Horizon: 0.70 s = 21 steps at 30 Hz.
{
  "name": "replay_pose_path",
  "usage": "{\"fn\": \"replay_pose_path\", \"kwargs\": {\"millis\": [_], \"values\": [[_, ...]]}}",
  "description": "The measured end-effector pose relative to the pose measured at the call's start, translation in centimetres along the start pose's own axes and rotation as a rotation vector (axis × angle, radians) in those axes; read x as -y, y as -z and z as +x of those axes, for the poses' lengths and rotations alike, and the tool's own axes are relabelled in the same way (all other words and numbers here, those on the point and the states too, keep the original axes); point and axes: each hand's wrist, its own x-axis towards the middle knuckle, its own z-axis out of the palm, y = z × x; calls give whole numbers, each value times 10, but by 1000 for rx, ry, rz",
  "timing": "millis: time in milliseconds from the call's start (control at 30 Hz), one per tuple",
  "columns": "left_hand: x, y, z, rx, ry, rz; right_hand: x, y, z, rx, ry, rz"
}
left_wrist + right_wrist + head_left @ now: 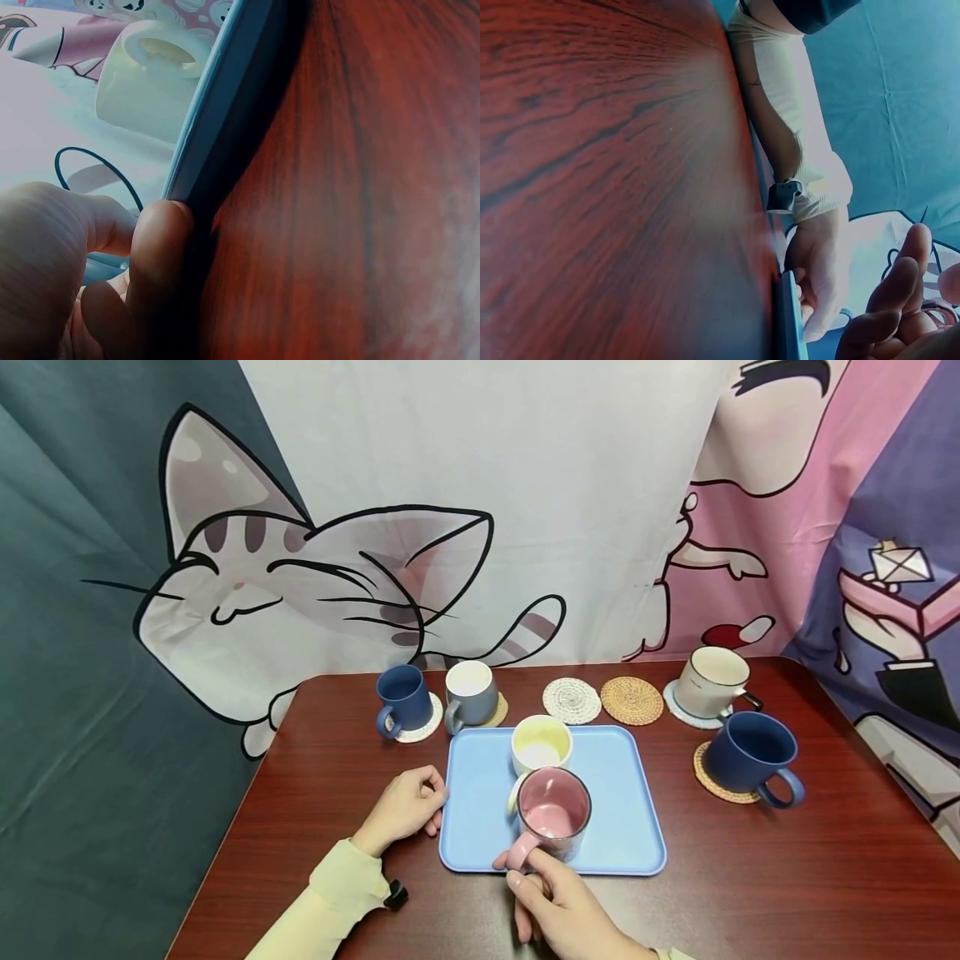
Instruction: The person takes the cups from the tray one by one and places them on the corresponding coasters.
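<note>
A light blue tray (pixel 618 827) lies on the table, its left rim held by my left hand (pixel 405 803). In the left wrist view, thumb and finger meet at the tray's edge (pixel 214 105). My right hand (pixel 562 902) grips the handle of a pink mug (pixel 555 817), which is over the tray's near part; whether its base touches the tray is hidden. Just behind it stands a pale yellow mug (pixel 540 745) on the tray, partly covered by the pink one. In the right wrist view, the right hand's curled fingers (pixel 889 304) show at the lower right.
Behind the tray's left corner are a blue mug (pixel 403 693) and a grey mug (pixel 472 697) on coasters. A white coaster (pixel 572 701) and a tan coaster (pixel 632 701) lie at the back. On the right, a cream mug (pixel 711 685) and another blue mug (pixel 750 752) stand on coasters.
</note>
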Motion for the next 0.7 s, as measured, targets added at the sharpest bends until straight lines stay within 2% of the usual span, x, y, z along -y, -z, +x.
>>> {"fn": "replay_pose_path", "kwargs": {"millis": [133, 367, 500, 600, 700], "values": [[0, 0, 0, -4, -2, 2, 0, 4, -5, -7, -3, 2], [1, -1, 1, -3, -6, 4, -5, 21, -19, -32, 93, -51], [2, -1, 1, -4, -4, 4, -8, 33, -28, -144, 195, -183], [2, -1, 1, -6, -4, 2, -8, 41, -35, -236, 243, -257], [3, -1, 1, -7, -3, 2, -9, 49, -40, -277, 306, -304]]}}
